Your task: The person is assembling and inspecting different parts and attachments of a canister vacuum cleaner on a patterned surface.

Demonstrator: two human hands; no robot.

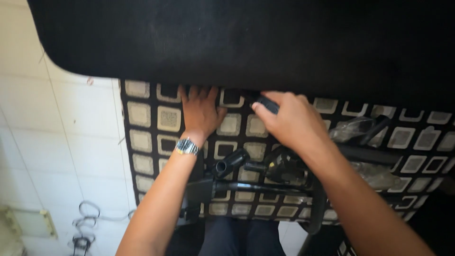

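Right hand (289, 121) clamping small black part (266, 103) under black seat edge (213, 76), long axis slanting; left hand (201, 111) pressing flat on patterned rug (151, 118) just beside, fingers spread, holding nothing.

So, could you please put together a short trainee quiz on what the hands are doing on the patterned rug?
1. True or false: the left hand lies flat on the patterned rug, fingers tucked under the edge of the big black panel.
2. Which wrist wears the metal wristwatch? A left, B right, C neither.
3. Fill in: the right hand closes its grip on a small ____ part at the panel's edge.

Key:
1. True.
2. A.
3. Black; the pictures do not show what kind of part it is.
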